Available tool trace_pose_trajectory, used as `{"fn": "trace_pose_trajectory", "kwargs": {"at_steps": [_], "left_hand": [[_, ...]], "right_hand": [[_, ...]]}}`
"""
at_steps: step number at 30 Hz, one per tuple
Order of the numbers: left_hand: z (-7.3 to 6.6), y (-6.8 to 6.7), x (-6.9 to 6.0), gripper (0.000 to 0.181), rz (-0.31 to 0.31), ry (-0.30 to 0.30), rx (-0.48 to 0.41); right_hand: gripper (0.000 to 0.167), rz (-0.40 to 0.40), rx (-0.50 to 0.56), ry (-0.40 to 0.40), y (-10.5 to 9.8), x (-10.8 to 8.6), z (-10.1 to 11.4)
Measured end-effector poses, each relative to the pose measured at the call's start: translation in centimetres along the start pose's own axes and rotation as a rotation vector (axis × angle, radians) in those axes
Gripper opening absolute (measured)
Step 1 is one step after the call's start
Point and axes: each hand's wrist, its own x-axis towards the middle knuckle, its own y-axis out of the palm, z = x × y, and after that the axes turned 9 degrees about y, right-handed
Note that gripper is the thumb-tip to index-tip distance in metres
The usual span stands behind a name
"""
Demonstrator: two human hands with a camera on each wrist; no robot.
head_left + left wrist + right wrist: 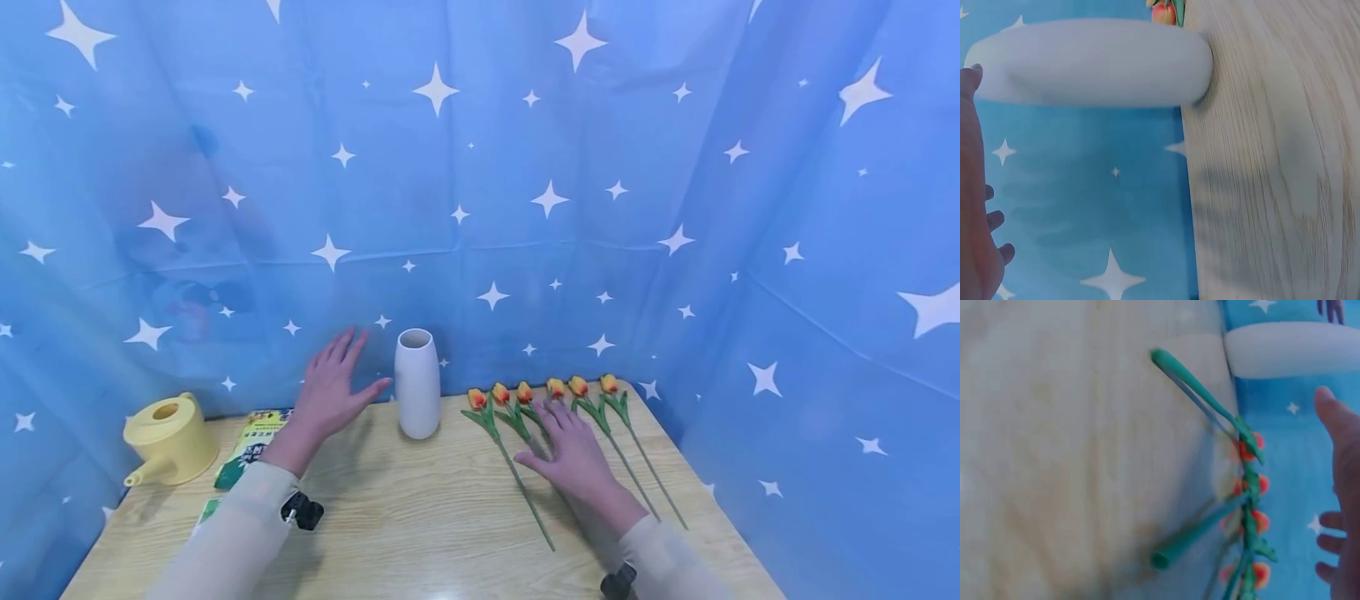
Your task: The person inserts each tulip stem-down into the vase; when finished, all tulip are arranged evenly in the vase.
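Sleeves (232, 533) are stretched over the surface (405, 517), the left hand (330, 398) held beside the vase (417, 387), the right hand (573, 460) over tulips (555, 387) laid there, both empty, fingers loose; reaching seems the step, stem-gripping needed.

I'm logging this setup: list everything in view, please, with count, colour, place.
Table: one, pale wood, foreground
Starred cloth: one or more, blue and white, behind table
Vase: one, white, near table's far edge
Tulips: six, orange and yellow, green-stemmed, right of vase
Watering can: one, yellow, table's left
Packets: apparently two, green and yellow, near watering can, partly hidden
Wrist devices: two, black, at wrists
Sleeves: two, cream, bottom of head view
Left hand: one, bare, left of vase
Right hand: one, bare, over tulips
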Motion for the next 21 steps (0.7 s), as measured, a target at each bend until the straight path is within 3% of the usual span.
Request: {"fn": "trace_pose_trajectory", "kwargs": {"at_steps": [8,15,21], "left_hand": [[-1.4,1.4,1.5,0.101,-0.052,0.000,-0.189],[-2.4,2.6,2.4,0.098,-0.097,-0.040,-0.432],[-3.1,3.5,3.1,0.088,-0.156,-0.059,-0.610]], "right_hand": [[0.083,0.026,0.147,0.024,1.6,-1.2,1.7],[0.066,0.102,0.321,0.094,2.3,-1.6,3.3],[0.058,0.088,0.318,0.134,3.2,-1.1,4.1]]}}
